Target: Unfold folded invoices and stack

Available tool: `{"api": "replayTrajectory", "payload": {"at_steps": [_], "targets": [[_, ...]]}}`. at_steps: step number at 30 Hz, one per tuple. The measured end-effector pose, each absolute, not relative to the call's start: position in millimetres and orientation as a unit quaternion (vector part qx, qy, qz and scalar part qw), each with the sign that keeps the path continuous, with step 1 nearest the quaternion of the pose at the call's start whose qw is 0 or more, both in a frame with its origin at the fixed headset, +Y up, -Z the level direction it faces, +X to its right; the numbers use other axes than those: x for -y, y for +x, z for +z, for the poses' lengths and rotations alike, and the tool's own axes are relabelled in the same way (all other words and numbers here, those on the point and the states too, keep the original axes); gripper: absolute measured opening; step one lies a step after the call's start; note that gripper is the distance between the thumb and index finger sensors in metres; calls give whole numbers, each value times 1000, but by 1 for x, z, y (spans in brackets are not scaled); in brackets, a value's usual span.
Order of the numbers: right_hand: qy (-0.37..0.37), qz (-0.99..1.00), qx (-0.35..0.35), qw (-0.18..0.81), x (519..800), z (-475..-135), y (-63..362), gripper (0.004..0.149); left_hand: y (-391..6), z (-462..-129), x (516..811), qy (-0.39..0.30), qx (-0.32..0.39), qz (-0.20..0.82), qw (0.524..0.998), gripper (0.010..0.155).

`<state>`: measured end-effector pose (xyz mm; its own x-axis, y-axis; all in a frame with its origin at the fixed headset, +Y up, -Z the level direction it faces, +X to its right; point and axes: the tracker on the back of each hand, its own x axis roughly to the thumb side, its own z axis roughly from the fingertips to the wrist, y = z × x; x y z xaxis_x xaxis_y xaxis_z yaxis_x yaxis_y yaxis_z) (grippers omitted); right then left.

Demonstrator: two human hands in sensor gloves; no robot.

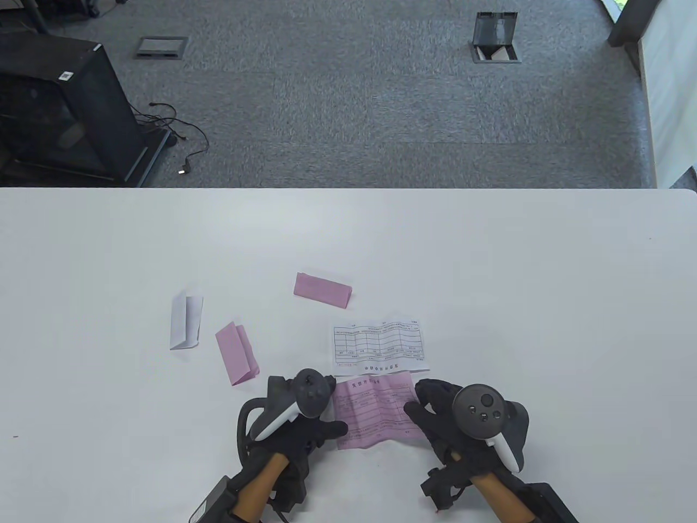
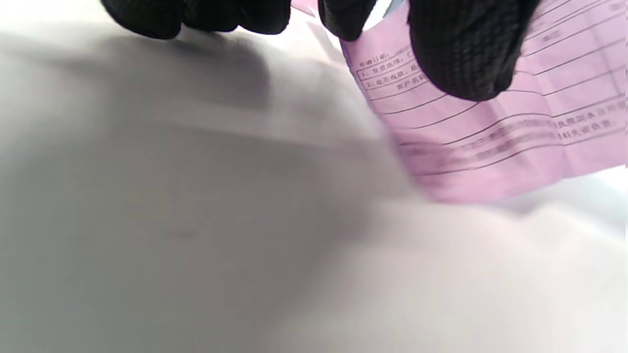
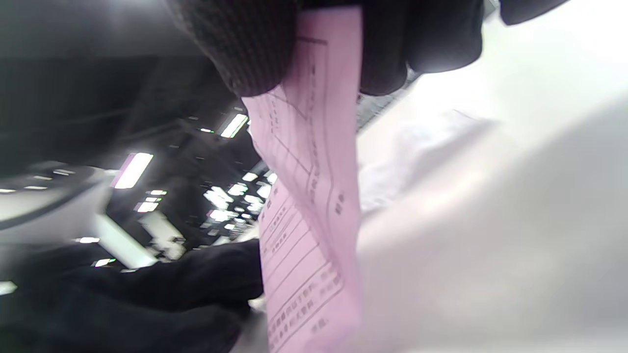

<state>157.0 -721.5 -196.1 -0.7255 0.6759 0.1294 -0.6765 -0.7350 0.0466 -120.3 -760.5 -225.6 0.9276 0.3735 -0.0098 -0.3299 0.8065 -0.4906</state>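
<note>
1. We see a pink invoice (image 1: 377,411) opened out and held up near the front edge of the white surface (image 1: 490,272).
2. Our left hand (image 1: 297,430) holds the left side of this pink paper. In the left wrist view, the black fingers (image 2: 461,54) press on the printed page (image 2: 515,132), so this grip is clamped on the paper.
3. Our right hand (image 1: 463,425) holds the right side. In the right wrist view, the fingers (image 3: 245,54) pinch the top of the pink sheet (image 3: 309,211) from both sides, so this grip is clamped on it too.
4. A white invoice (image 1: 379,346) lies flat and open just beyond the pink one, with its printed boxes facing up.
5. Three papers are still folded. A folded pink paper (image 1: 322,290) sits farther out, past the white invoice. Another folded pink slip (image 1: 237,354) lies to the left of our hands. A folded white paper (image 1: 185,322) lies left of that one.
6. Past the far edge of the surface we see grey carpet (image 1: 348,98) and a black cabinet (image 1: 60,109) at the far left.
</note>
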Motion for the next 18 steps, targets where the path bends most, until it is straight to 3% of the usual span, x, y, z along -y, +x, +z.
{"api": "replayTrajectory", "payload": {"at_steps": [4,11,13,18], "targets": [[114,915,45,385,702,-186,155,34,-143,-228,752,-247,31,306,919,102],[140,877,80,452,689,-185,167,33,-152,-230,751,-245,114,478,836,108],[128,872,76,467,691,-187,171,33,-150,-230,752,-219,137,507,822,98],[97,861,49,497,703,-196,177,33,-150,-227,747,-84,127,563,812,46]]}}
